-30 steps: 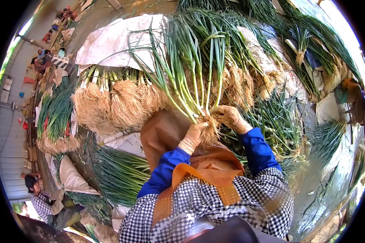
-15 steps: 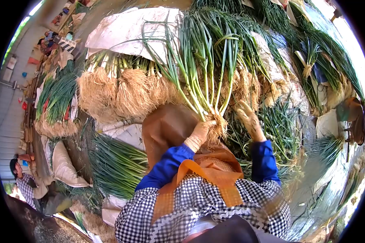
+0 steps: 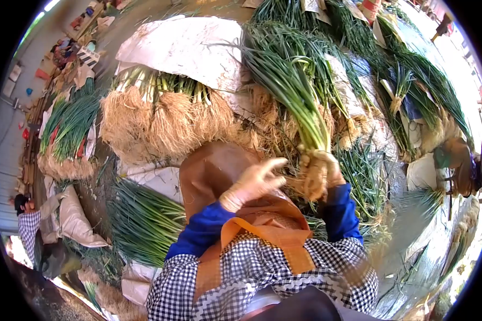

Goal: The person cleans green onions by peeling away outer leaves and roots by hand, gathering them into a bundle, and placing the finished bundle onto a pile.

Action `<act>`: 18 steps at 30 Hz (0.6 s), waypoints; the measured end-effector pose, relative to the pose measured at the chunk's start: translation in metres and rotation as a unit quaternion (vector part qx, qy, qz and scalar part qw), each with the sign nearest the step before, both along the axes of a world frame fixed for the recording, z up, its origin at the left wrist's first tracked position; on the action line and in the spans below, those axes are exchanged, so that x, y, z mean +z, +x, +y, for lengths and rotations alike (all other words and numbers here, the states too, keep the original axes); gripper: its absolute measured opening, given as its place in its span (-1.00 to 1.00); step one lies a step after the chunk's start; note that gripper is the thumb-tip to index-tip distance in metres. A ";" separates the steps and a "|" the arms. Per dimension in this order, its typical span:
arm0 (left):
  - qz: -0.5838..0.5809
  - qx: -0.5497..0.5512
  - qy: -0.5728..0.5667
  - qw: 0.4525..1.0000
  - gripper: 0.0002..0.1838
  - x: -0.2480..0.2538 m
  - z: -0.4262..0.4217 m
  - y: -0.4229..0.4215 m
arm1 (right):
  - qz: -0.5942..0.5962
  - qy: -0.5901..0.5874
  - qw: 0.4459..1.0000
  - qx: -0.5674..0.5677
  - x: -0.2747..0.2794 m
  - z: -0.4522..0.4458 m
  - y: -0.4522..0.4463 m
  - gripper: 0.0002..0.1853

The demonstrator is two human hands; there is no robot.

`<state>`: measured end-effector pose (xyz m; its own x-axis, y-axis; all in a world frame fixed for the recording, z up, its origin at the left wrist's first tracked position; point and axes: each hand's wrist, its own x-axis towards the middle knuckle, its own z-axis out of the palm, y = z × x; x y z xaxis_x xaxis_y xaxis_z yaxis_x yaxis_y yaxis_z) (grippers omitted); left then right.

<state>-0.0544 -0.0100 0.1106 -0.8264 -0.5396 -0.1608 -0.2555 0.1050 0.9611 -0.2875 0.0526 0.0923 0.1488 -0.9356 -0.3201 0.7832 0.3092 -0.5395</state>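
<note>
My right hand [image 3: 331,166] is closed around the root end of a bunch of green onions [image 3: 308,115]. Its long green leaves point up and to the left, and tan roots hang below my fingers. Just left of the roots is my left hand [image 3: 257,182], its fingers apart and nothing in them. It hovers over the brown apron [image 3: 211,171] on my lap, slightly blurred.
Rooted green onion bundles [image 3: 179,117] lie ahead on the left, partly under a white sack [image 3: 187,48]. Loose green onions [image 3: 144,222] lie by my left side, more [image 3: 361,176] on my right. Another person [image 3: 29,224] is at far left.
The bunch has passed from my left hand to my right. Its spread stalks are now gathered close together. My left hand has let go and opened, moving slightly left.
</note>
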 end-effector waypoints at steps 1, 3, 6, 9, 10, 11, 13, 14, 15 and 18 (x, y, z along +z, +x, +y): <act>0.078 0.062 0.049 0.994 -0.34 -0.014 -0.012 0.000 | -0.028 -0.036 0.998 -0.030 0.012 0.013 -0.006 -0.50; 0.137 0.134 0.161 0.968 -0.34 -0.053 -0.020 -0.006 | -0.043 -0.036 0.998 -0.042 0.018 0.030 -0.005 -0.46; 0.123 0.060 0.369 0.919 -0.06 -0.078 -0.005 -0.040 | 0.114 0.003 0.991 -0.068 -0.016 0.044 0.009 -0.45; 0.157 0.085 0.352 0.919 -0.20 -0.077 0.020 -0.067 | 0.150 0.009 0.984 -0.096 -0.050 0.041 0.053 -0.43; 0.184 0.062 0.344 0.919 -0.29 -0.080 0.018 -0.071 | 0.453 -0.076 0.888 -0.027 -0.071 0.043 0.059 -0.41; 0.180 0.103 0.398 0.893 -0.52 -0.085 0.013 -0.073 | 0.718 -0.121 0.686 -0.004 -0.055 0.038 0.075 -0.39; 0.167 0.151 0.407 0.885 -0.71 -0.095 0.008 -0.066 | 0.705 -0.182 0.686 0.008 -0.025 0.044 0.076 -0.28; 0.198 0.154 0.379 0.891 -0.73 -0.087 0.005 -0.059 | 0.729 -0.242 0.640 0.029 -0.017 0.042 0.075 -0.23; 0.185 0.135 0.341 0.912 -0.74 -0.077 0.003 -0.049 | 0.724 -0.303 0.616 0.068 0.000 0.046 0.065 -0.17; 0.128 0.010 0.351 0.927 -0.48 -0.021 -0.020 -0.015 | 0.684 -0.212 0.696 0.059 0.039 0.053 0.005 -0.54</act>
<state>-0.0694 -0.0298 0.0897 -0.8770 -0.3913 -0.2790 -0.0054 -0.5725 0.8199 -0.2822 0.1055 0.1312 0.0593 -0.9963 0.0628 -0.5692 -0.0854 -0.8178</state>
